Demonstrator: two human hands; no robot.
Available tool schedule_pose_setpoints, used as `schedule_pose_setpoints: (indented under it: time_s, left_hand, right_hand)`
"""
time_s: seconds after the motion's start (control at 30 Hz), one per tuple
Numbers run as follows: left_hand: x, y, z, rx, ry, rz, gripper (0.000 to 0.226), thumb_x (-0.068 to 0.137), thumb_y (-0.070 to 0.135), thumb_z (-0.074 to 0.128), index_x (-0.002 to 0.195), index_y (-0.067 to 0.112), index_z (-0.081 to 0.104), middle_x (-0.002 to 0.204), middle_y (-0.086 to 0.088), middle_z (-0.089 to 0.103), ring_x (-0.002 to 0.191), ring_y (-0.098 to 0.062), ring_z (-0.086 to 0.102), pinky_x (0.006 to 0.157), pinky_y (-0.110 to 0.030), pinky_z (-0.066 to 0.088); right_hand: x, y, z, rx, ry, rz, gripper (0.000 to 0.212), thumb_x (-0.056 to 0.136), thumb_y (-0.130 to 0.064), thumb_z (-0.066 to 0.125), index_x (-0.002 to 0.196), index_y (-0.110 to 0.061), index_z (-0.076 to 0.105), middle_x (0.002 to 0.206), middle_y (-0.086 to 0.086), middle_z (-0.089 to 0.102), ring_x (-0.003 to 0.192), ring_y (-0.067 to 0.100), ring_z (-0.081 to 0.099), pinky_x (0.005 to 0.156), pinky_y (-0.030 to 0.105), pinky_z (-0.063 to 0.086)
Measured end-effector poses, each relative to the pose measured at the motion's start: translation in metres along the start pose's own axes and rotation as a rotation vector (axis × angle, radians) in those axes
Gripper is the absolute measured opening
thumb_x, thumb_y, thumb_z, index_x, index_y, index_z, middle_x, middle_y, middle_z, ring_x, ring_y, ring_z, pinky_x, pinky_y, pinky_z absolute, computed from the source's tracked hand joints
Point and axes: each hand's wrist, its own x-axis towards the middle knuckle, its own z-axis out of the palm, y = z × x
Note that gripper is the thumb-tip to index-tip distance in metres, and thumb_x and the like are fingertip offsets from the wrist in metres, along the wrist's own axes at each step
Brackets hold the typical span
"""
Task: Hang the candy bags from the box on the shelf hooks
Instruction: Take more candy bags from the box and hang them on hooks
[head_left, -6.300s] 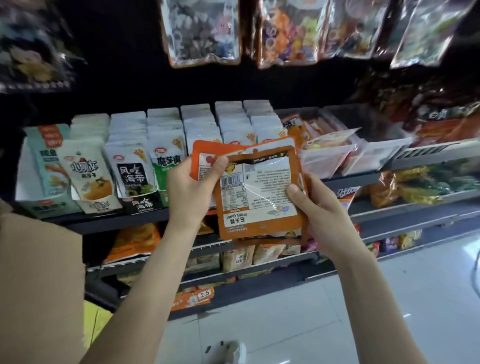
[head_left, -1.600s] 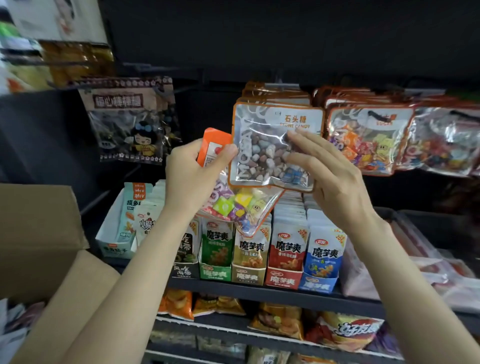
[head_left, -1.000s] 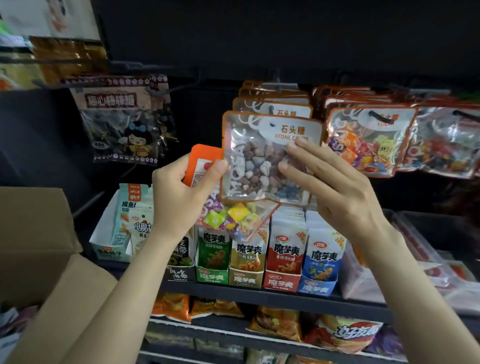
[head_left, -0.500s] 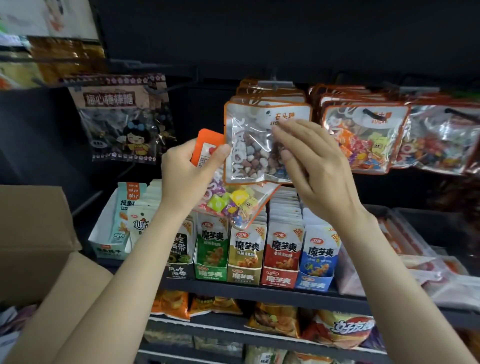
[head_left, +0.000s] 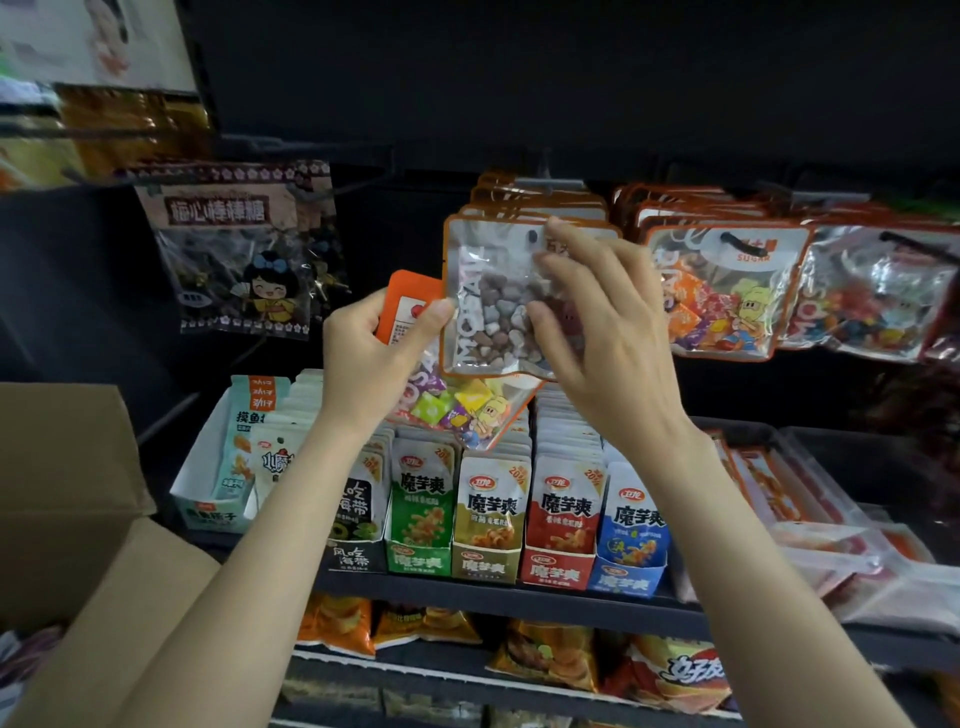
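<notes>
Pinching a stone-candy bag (head_left: 493, 306) at the front of its hook row, the right hand (head_left: 597, 332) held it with curled fingers. The left hand (head_left: 374, 358) gripped another candy bag (head_left: 457, 405), tilted just below. A box (head_left: 67, 499) stood at left.

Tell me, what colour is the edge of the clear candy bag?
Orange, on the clear stone-candy bag; head view.
</notes>
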Motion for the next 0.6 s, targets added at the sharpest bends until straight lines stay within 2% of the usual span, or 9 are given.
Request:
schedule_pose_setpoints:
  time_s: [0.1, 0.23, 0.33, 0.43, 0.53, 0.6]
  left_hand:
    - [0.001, -0.002, 0.001, -0.033, 0.000, -0.027, 0.030, 0.080, 0.047, 0.065, 0.066, 0.021, 0.061, 0.052, 0.015, 0.057, 0.049, -0.001, 0.050, 0.052, -0.015, 0.041]
    - [0.011, -0.005, 0.011, 0.048, 0.002, -0.052, 0.040, 0.086, 0.038, 0.070, 0.070, 0.002, 0.063, 0.059, -0.005, 0.061, 0.054, -0.019, 0.057, 0.055, -0.032, 0.045]
    - [0.024, -0.004, 0.014, 0.120, -0.007, -0.101, 0.045, 0.086, 0.041, 0.068, 0.073, -0.002, 0.063, 0.056, 0.001, 0.056, 0.051, -0.011, 0.052, 0.056, -0.029, 0.042]
    - [0.026, -0.004, 0.007, 0.093, -0.038, -0.176, 0.045, 0.088, 0.037, 0.067, 0.078, -0.007, 0.062, 0.060, -0.005, 0.056, 0.056, -0.017, 0.050, 0.059, -0.030, 0.040]
    - [0.011, -0.005, -0.011, 0.122, -0.073, -0.225, 0.035, 0.087, 0.032, 0.068, 0.076, 0.000, 0.065, 0.065, -0.014, 0.062, 0.057, -0.027, 0.055, 0.059, -0.036, 0.043]
    - [-0.003, -0.003, -0.024, 0.161, -0.089, -0.245, 0.025, 0.085, 0.033, 0.069, 0.071, 0.013, 0.068, 0.068, -0.009, 0.069, 0.065, -0.028, 0.065, 0.062, -0.042, 0.048]
  right_hand:
    - [-0.003, 0.001, 0.005, -0.045, -0.030, 0.028, 0.031, 0.096, -0.025, 0.055, 0.117, -0.003, 0.063, 0.139, 0.009, 0.054, 0.116, 0.024, 0.044, 0.093, 0.039, 0.041]
    - [-0.002, 0.007, 0.019, -0.151, -0.107, 0.104, 0.052, 0.095, -0.048, 0.050, 0.128, -0.009, 0.058, 0.145, 0.007, 0.048, 0.121, 0.024, 0.040, 0.096, 0.037, 0.035]
    - [0.002, 0.012, 0.031, -0.211, -0.126, 0.126, 0.064, 0.092, -0.057, 0.044, 0.131, -0.008, 0.056, 0.146, 0.009, 0.048, 0.124, 0.026, 0.039, 0.096, 0.038, 0.035]
    - [0.007, 0.015, 0.040, -0.235, -0.111, 0.143, 0.064, 0.092, -0.058, 0.042, 0.128, -0.008, 0.058, 0.143, 0.010, 0.051, 0.122, 0.028, 0.045, 0.093, 0.036, 0.032]
    - [0.011, 0.019, 0.045, -0.242, -0.092, 0.151, 0.059, 0.091, -0.056, 0.047, 0.123, -0.008, 0.061, 0.138, 0.010, 0.056, 0.119, 0.030, 0.048, 0.091, 0.035, 0.031]
    - [0.013, 0.021, 0.047, -0.257, -0.098, 0.153, 0.057, 0.091, -0.057, 0.048, 0.119, -0.009, 0.062, 0.136, 0.008, 0.057, 0.119, 0.030, 0.050, 0.090, 0.035, 0.031]
